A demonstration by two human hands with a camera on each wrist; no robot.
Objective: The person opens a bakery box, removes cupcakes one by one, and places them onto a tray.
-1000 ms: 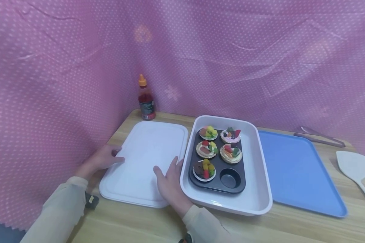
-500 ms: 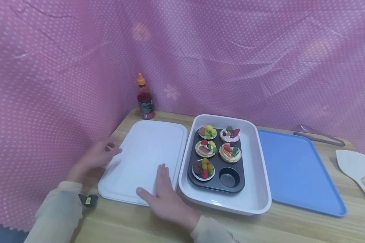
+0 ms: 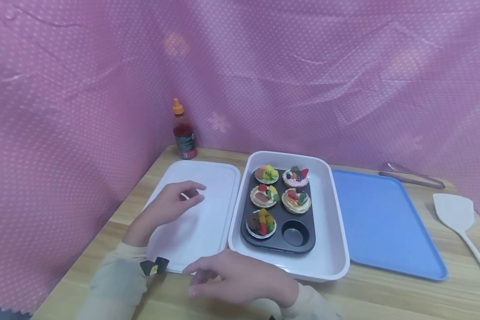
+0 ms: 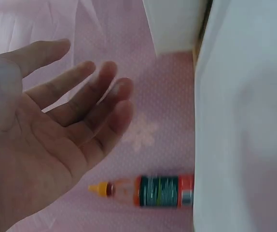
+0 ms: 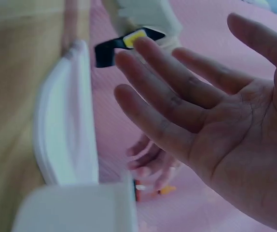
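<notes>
My left hand (image 3: pixel 171 205) hovers over the white cutting board (image 3: pixel 214 195), fingers loosely bent and nothing in them. In the left wrist view its palm (image 4: pixel 42 130) shows bare. My right hand (image 3: pixel 240 276) is held above the table by the front corner of the white deep tray (image 3: pixel 330 249), also holding nothing; its fingers (image 5: pixel 162 96) look relaxed in the right wrist view. Inside that tray lies a dark muffin tin (image 3: pixel 260 244) with several fruit tarts (image 3: pixel 296 201) in its cups. The tin's front right cup (image 3: pixel 295 233) has no tart.
A sauce bottle (image 3: pixel 185 135) with an orange cap stands at the back left corner. Right of the deep tray lies a blue tray (image 3: pixel 384 226). Metal tongs (image 3: pixel 412 178) rest behind it, and a white spatula (image 3: pixel 456 215) lies at the far right. Pink cloth (image 3: pixel 240 80) hangs behind.
My left hand has come off the board's left edge and moved right over it. My right hand has drawn back toward the front edge, away from the board's right side. The view shifted slightly.
</notes>
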